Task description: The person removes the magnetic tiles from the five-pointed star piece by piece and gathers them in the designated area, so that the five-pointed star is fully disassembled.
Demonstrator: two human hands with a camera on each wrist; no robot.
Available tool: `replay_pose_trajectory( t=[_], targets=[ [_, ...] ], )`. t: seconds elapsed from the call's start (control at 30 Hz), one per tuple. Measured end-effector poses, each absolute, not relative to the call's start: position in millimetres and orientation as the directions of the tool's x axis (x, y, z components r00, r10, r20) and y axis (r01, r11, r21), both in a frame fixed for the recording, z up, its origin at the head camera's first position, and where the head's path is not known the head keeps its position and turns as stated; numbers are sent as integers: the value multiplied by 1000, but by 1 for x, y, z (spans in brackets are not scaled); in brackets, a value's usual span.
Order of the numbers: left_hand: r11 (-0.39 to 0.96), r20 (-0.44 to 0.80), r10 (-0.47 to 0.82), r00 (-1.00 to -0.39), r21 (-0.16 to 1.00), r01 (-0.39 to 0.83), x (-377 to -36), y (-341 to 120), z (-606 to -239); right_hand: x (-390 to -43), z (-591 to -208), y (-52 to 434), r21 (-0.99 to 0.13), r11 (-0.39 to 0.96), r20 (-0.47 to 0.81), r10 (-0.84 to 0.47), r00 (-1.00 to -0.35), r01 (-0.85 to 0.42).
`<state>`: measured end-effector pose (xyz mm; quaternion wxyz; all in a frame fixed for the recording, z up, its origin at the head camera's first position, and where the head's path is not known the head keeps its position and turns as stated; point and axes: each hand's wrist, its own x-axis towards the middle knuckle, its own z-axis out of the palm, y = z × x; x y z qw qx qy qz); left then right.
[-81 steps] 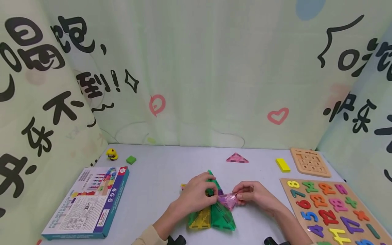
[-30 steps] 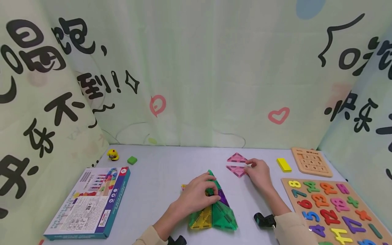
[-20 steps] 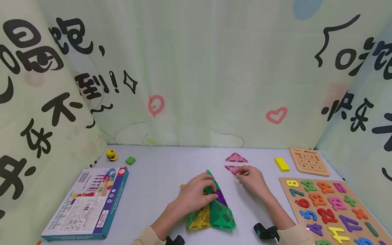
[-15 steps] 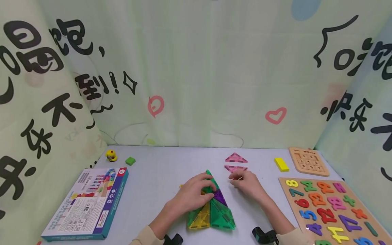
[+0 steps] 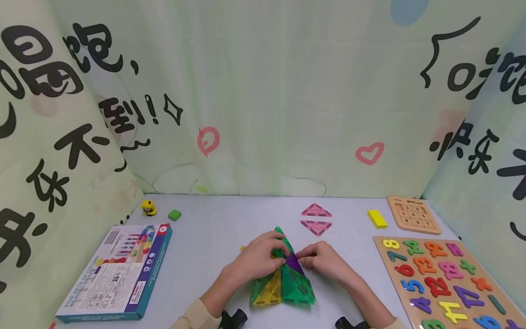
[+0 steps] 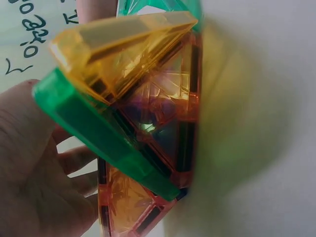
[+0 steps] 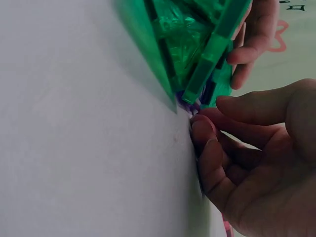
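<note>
Curtained-off play corner, printed drapes (image 5: 263,100) on three sides, white table (image 5: 213,228), number board (image 5: 444,259), small yellow toy (image 5: 149,208)

Around one tile build (image 5: 297,289) are counted: two hands (image 5: 260,256) (image 5: 324,261), two pink triangles (image 5: 316,211) (image 5: 316,227) at one o'clock, one small wooden board (image 5: 413,215) and one yellow block (image 5: 377,219) at two, one large puzzle board (image 5: 391,270) at three, one box (image 5: 115,274) at nine, one green block (image 5: 174,215) and one yellow toy (image 5: 148,208) at ten.

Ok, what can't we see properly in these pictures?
Head view: middle of the tile shape, behind the left hand.
Head view: bottom of the letter board, cut off by the edge.
Head view: small print on the box, too tiny.
Right wrist view: whether the right hand pinches anything; its fingers hide it.
</note>
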<state>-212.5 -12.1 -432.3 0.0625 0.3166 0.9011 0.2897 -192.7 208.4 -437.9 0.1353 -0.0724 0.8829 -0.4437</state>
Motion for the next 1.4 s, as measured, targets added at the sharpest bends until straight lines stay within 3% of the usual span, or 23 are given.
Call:
replay_pose_trajectory(
  t=[0.37, 0.83, 1.07, 1.23, 1.4],
  targets=[
    [614, 149, 642, -752, 488, 621, -205, -14, -438, -190, -447, 214, -852, 523, -206, -306, -929, 17],
    [652, 217, 585, -782, 448, 612, -206, -8, -442, -186, -443, 210, -848, 526, -247, -289, -925, 62],
    [707, 299, 520, -800, 375, 600, -202, -2, -441, -181, -441, 198, -808, 590, -142, -191, -971, 2],
    [725, 262, 526, -809, 359, 588, -202, 0, -438, -181, -436, 198, -784, 620, -43, -91, -995, -23],
    [722, 209, 559, -802, 354, 595, -202, -3, -436, -183, -435, 212, -800, 591, -73, 72, -995, 101]
  ],
)
